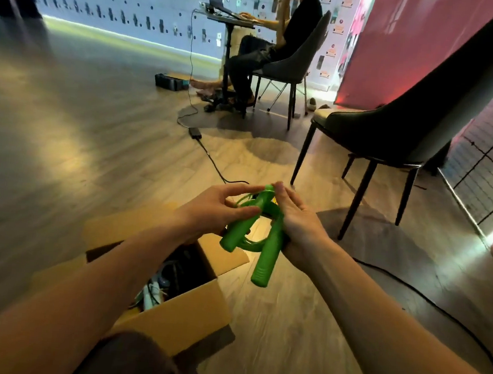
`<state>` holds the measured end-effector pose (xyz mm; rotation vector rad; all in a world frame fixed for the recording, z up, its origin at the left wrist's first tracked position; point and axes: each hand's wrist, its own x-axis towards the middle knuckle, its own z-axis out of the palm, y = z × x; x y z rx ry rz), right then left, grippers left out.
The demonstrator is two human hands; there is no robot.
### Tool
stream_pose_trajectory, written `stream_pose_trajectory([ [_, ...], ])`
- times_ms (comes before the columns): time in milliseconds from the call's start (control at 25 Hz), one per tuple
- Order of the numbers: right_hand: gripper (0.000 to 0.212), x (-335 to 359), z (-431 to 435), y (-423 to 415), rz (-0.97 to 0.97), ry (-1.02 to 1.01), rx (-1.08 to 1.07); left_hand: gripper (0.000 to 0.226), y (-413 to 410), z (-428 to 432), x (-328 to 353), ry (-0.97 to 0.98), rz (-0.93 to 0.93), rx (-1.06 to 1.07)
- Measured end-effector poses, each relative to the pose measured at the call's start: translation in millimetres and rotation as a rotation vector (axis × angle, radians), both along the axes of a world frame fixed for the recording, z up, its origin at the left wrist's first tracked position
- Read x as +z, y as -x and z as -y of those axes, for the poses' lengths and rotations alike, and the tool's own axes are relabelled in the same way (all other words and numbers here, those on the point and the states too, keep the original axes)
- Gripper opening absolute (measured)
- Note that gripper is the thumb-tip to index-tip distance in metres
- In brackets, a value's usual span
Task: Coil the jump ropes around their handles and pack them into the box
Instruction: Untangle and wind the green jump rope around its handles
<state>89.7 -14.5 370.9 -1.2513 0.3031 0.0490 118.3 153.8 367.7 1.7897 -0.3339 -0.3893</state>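
— While the left hand (pixel 217 206) and right hand (pixel 298 219) both clasp the green jump rope (pixel 265 258) above the box (pixel 183 319), what next?
— I'd keep the handles (pixel 237 233) together and wind the loops snug.

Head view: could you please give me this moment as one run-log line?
phase: coiling | left hand: grips green jump rope | right hand: holds its handle | cardboard box: open, below hands

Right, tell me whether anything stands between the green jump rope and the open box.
Nothing visible blocks it. The left hand and right hand hold the green jump rope just beyond the cardboard box, whose flaps are folded open. Only the left forearm crosses part of the opening, and some items lie inside.
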Motion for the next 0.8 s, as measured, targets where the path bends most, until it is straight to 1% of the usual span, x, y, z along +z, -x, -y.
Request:
stream_pose_trajectory([
  [80,0.024,-23,-29,-27,-0.065,0.013,0.084,0.048,-15,-34,-32,0.009,-0.065,0.090],
  [160,0.025,-57,-60,-51,-0.138,0.020,0.143,0.051,-26,-67,-76,0.028,-0.124,0.163],
  [240,0.025,-99,-88,-73,-0.231,-0.028,0.160,0.047,-34,-93,-124,0.050,-0.171,0.257],
  [320,0.030,-143,-116,-97,-0.335,-0.095,0.188,0.040,-45,-116,-169,0.052,-0.212,0.354],
  [480,0.032,-222,-162,-141,-0.457,-0.089,0.322,0.038,-66,-157,-243,0.019,-0.281,0.530],
  [560,0.034,-253,-178,-153,-0.487,-0.086,0.408,0.038,-70,-173,-269,0.006,-0.315,0.598],
  [680,0.045,-298,-196,-165,-0.492,-0.098,0.518,0.038,-74,-191,-302,-0.077,-0.350,0.656],
  [760,0.045,-327,-204,-167,-0.436,-0.030,0.620,0.041,-74,-198,-319,-0.162,-0.394,0.661],
  [800,0.043,-337,-206,-168,-0.402,0.045,0.677,0.044,-75,-202,-327,-0.222,-0.431,0.654],
])
